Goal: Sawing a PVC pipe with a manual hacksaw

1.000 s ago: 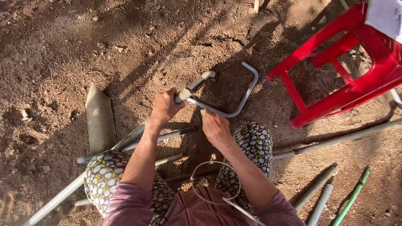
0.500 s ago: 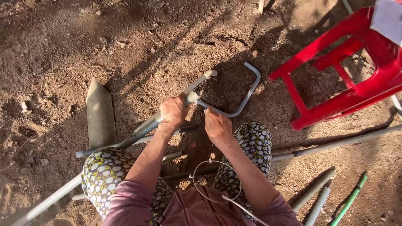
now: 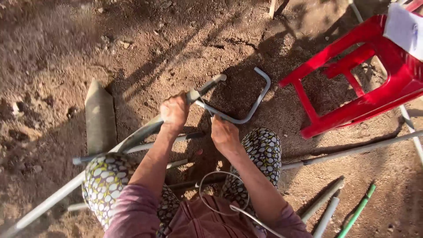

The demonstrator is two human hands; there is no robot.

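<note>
Two hands work low over the dirt ground: the left hand has its fingers wrapped tight around a long grey pipe, and the right hand pinches a bent metal bar just beside it, near a red stool.

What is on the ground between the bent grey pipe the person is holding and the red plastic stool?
In the head view, only bare brown dirt in shadow lies between the bent grey pipe and the red plastic stool.

Single head view, looking steeply down, close over lap and dirt ground.
</note>
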